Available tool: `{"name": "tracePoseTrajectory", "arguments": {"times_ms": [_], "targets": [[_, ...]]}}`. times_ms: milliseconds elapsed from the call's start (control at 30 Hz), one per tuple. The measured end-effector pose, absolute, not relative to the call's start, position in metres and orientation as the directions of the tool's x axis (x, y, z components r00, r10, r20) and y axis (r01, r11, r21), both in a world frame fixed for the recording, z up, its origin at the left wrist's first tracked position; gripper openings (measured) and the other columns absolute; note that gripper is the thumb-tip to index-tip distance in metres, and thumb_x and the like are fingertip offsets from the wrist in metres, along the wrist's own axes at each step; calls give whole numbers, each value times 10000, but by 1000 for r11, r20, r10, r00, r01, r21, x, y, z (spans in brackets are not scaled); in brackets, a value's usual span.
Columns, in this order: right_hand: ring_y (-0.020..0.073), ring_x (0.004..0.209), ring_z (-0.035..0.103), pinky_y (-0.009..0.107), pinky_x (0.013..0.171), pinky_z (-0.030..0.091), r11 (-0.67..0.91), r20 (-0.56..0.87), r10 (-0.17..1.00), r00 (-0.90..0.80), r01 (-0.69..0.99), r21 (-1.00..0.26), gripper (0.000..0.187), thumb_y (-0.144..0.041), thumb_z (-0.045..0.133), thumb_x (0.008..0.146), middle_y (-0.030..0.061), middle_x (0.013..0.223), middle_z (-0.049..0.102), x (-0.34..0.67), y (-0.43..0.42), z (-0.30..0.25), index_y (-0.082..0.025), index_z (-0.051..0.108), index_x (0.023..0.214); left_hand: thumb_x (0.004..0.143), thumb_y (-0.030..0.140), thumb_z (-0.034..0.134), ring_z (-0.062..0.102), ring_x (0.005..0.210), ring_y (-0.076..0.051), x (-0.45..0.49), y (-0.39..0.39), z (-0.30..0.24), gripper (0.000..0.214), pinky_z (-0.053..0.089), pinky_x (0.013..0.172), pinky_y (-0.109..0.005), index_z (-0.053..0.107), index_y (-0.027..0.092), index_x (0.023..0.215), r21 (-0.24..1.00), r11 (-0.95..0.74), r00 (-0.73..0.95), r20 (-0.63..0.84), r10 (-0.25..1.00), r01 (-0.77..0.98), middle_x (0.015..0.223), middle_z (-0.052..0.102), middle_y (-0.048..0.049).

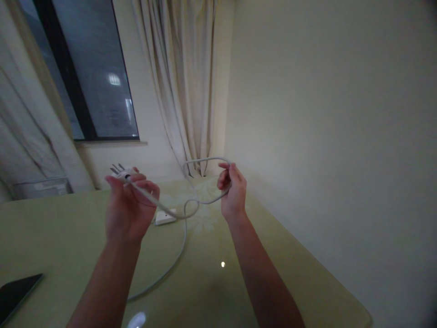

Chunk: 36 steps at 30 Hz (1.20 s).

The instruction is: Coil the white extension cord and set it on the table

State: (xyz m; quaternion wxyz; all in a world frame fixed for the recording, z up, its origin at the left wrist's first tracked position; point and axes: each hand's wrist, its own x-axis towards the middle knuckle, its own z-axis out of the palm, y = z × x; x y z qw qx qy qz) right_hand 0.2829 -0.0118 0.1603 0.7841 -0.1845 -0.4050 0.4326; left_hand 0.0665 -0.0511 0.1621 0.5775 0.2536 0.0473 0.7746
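Observation:
My left hand (128, 209) is raised above the table with its fingers curled round the plug end (120, 172) of a white power cable; the metal prongs stick up past the fingertips. My right hand (233, 189) pinches the same white cable (201, 160) farther along, holding up a loop of it. Between the hands the cable sags in a curl, then runs down across the table toward me. A small white block (166, 217), which looks like a socket or adapter, lies on the table just behind the cable.
The table (273, 273) has a glossy pale-green top and stands in a room corner against a plain wall on the right. A dark phone or tablet (15, 294) lies at its near left edge. Behind are a curtain (180, 91) and a dark window (92, 68).

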Motion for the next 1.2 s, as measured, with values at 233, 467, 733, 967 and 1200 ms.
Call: {"name": "tracePoseTrajectory", "arguments": {"times_ms": [233,467,733,967,1200], "targets": [[67,436,189,279,438,95,616,397,782,480,-500,-608,438,-595,709,885,-114,522,337,312,-9,168,-161,755,926,1150,366,322,189,352,-57,41,-47,161,513,202,309,-177,740,76,1081,782,-300,-175,243,954,-547,515,334,97],[76,426,118,281,417,107,625,574,761,302,-576,-526,400,-579,692,931,-121,505,275,318,-33,182,-185,761,927,848,252,771,390,591,-65,56,-34,136,344,399,539,-150,775,169,1182,854,-426,-113,411,904,-300,751,462,46],[85,441,125,263,426,167,636,615,728,303,-633,-441,345,-537,625,1009,-109,544,286,299,-58,193,-215,748,988,982,280,617,696,1006,-219,94,-62,130,246,522,916,-327,801,236,1140,753,-557,794,75,604,352,1089,786,-59],[84,443,105,246,410,171,474,556,820,137,-708,-523,365,-465,542,1070,-107,548,244,296,-89,202,-190,774,1012,971,181,500,692,969,-252,145,-12,64,244,548,911,-395,743,188,993,606,-552,212,541,814,573,1011,746,-112],[70,437,110,234,398,152,539,525,814,249,-661,-522,328,-449,618,1041,-108,540,247,312,-79,203,-179,776,945,938,71,485,599,1280,-313,120,0,55,449,471,1125,-521,720,188,1302,329,-535,158,722,673,778,1378,647,-169]]}}
